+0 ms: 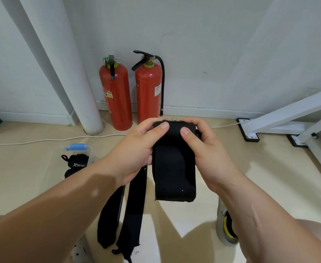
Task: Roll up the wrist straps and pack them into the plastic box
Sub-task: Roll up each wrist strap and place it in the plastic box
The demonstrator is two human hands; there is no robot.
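Head view. My left hand [136, 149] and right hand [203, 149] both pinch the coiled top of one black wrist strap [174, 168], thumbs pressed on its near face to keep the coil tight while the tail hangs free. Two flat straps [133, 205] lie below my left hand. To its left, the plastic box [80, 149] holds what I judge to be two rolled straps [78, 162]. Two fire extinguishers [116, 95] stand beyond.
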